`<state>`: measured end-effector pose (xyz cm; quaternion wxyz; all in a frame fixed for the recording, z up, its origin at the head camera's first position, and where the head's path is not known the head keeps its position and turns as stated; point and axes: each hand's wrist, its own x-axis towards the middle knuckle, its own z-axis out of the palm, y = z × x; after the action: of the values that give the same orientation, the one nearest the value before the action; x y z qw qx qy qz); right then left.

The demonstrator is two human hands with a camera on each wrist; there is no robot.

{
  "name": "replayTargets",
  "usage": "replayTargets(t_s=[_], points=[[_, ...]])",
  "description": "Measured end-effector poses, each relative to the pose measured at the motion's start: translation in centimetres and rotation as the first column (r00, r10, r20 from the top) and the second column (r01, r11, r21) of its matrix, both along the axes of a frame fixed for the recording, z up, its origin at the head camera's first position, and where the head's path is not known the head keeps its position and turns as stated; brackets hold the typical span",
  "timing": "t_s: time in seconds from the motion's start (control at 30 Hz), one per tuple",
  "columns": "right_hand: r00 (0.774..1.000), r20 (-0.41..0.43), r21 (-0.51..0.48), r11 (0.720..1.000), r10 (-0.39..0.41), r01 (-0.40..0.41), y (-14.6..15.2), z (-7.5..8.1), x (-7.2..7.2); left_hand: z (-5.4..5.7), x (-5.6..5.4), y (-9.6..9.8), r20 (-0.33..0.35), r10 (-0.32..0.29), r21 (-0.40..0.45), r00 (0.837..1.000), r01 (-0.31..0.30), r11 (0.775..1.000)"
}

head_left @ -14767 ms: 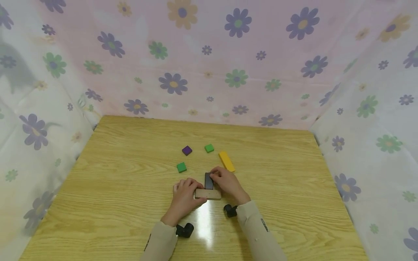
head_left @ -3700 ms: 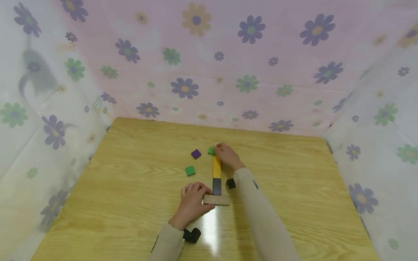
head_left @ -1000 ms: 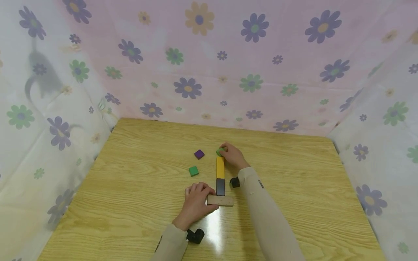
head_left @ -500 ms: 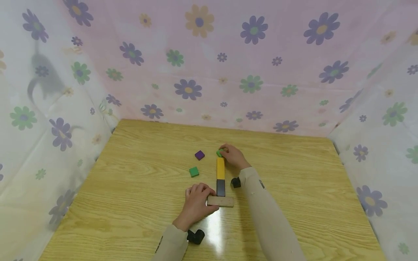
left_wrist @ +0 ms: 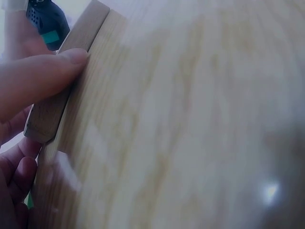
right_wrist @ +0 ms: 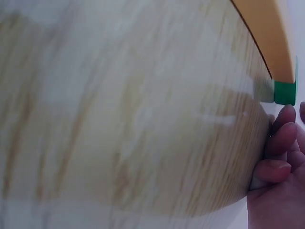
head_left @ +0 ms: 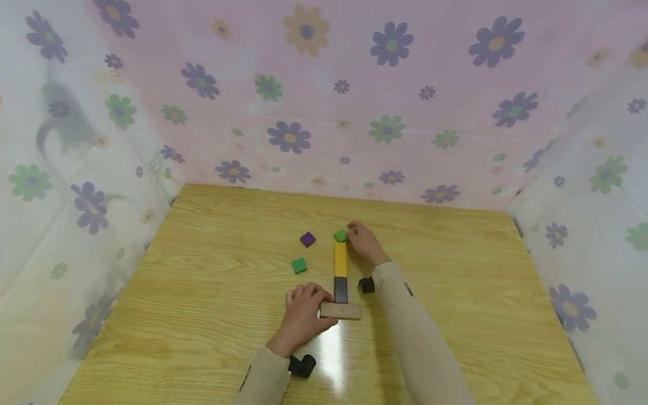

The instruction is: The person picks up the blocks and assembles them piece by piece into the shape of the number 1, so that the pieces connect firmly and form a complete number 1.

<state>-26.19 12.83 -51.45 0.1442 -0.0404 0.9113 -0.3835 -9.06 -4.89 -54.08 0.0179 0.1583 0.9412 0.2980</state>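
Head view: Left hand [head_left: 302, 316] grips the left end of the plain wooden block [head_left: 349, 311], thumb along the near side, index finger along the far side. The block lies crosswise. From its far side the black block [head_left: 341, 289] extends away from the person, and the yellow block [head_left: 340, 260] continues the line end to end. At the far end of the yellow block lies the light green tile [head_left: 340, 235], slightly turned relative to it. Right hand [head_left: 367, 244] is just right of this tile, fingers loosely bent, thumb and index parted, holding nothing; contact with the tile cannot be told. Purple tile [head_left: 307, 239] and dark green tile [head_left: 299, 265] lie left of the line, apart from each other and from it. All pieces rest on the wood-grain table [head_left: 228, 270].

Left wrist view: Thumb lies across the plain wooden block; the other visible fingers are bent at its opposite side. A dark perforated object [left_wrist: 47, 19] shows beyond, partly hidden.

Right wrist view: The yellow block enters at upper right, the light green tile at its end. Bent fingertips [right_wrist: 281, 138] are just beside the tile, grasping nothing. Much of the hand is cut off by the frame.
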Motion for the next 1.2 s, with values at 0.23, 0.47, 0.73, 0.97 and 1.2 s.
replayTargets(t_s=[0.23, 0.47, 0.73, 0.97, 1.2], points=[[1.000, -0.019, -0.004, 1.000, 0.014, -0.014, 0.30, 0.03, 0.32, 0.25, 0.07, -0.04, 0.009, -0.001, 0.003, 1.000, 0.001, 1.000], [0.997, -0.038, -0.016, 0.998, 0.065, -0.066, 0.46, 0.17, 0.47, 0.44, 0.12, -0.03, 0.015, 0.011, 0.010, 1.000, -0.011, 1.000], [0.974, -0.063, -0.004, 0.976, 0.216, -0.217, 0.85, 0.00, 0.54, 0.34, 0.16, 0.04, 0.014, 0.005, 0.004, 1.000, -0.005, 1.000], [0.973, -0.072, 0.016, 0.976, 0.217, -0.217, 0.71, -0.06, 0.51, 0.29, 0.16, -0.02, 0.020, 0.007, 0.001, 1.000, -0.007, 1.000], [0.976, -0.062, 0.019, 0.978, 0.207, -0.206, 0.77, -0.12, 0.42, 0.30, 0.07, 0.03, 0.013, 0.002, -0.006, 1.000, -0.002, 1.000]])
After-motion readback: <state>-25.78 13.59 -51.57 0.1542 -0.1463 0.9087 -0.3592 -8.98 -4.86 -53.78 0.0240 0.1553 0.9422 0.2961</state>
